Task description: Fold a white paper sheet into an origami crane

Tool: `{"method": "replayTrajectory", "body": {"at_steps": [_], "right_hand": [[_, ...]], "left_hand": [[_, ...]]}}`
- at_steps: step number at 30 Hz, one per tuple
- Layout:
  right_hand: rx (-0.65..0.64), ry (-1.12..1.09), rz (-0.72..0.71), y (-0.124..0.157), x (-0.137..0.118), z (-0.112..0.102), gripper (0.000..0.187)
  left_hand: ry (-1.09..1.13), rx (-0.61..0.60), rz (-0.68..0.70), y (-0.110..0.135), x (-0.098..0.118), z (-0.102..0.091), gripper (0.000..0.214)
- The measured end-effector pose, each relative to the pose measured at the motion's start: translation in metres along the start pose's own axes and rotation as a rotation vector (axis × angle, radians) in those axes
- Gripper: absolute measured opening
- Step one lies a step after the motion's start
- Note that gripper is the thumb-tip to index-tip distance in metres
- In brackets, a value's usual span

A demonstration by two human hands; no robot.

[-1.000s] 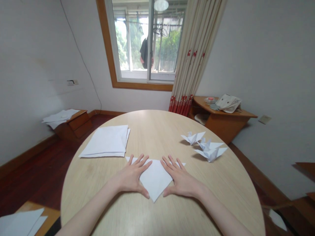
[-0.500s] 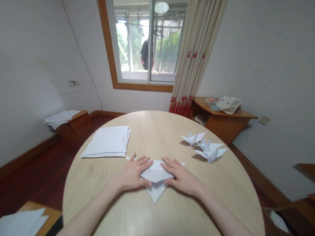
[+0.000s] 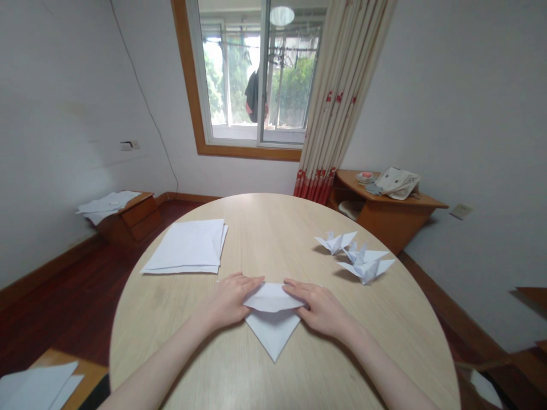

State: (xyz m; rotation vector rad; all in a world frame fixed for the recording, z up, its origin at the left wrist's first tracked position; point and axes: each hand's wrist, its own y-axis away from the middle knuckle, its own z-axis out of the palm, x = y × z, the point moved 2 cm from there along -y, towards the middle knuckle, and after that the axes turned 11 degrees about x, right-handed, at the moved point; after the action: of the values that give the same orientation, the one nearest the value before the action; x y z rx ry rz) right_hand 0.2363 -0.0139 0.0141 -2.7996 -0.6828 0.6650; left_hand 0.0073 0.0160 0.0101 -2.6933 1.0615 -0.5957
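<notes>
A white sheet of folded paper point(image 3: 274, 336) lies on the table in front of me, its lower corner pointing at me and a flap hanging over the upper part. My left hand point(image 3: 231, 299) grips its left side, fingers drawn together along the top fold and thumb tucked low. On the other side, my right hand point(image 3: 318, 307) pinches the paper in the same way. Both hands cover the paper's outer corners, so these are mostly hidden.
A stack of white paper point(image 3: 186, 247) lies at the table's left. Several folded paper cranes point(image 3: 363, 265) stand at the right. Past the round table point(image 3: 265, 208) are a low cabinet point(image 3: 137, 216), a corner desk point(image 3: 384, 219) and a curtain point(image 3: 342, 97).
My spread fingers have drawn together and closed on the paper's two sides. The paper's lower corner has come slightly nearer to me, and more of its lower part shows.
</notes>
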Motion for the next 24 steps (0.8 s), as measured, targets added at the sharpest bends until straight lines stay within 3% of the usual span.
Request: {"method": "replayTrajectory", "body": {"at_steps": [7, 14, 24], "right_hand": [[0.109, -0.026, 0.003, 0.0, 0.007, 0.003, 0.056], [0.275, -0.06, 0.039, 0.001, 0.012, 0.004, 0.042], [0.45, -0.038, -0.058, -0.001, 0.013, 0.002, 0.056]], "left_hand": [[0.087, 0.072, -0.016, 0.0, -0.002, -0.001, 0.055], [0.065, 0.313, -0.018, 0.003, 0.0, -0.006, 0.057], [0.067, 0.5, 0.03, 0.002, -0.002, 0.001, 0.069]]}}
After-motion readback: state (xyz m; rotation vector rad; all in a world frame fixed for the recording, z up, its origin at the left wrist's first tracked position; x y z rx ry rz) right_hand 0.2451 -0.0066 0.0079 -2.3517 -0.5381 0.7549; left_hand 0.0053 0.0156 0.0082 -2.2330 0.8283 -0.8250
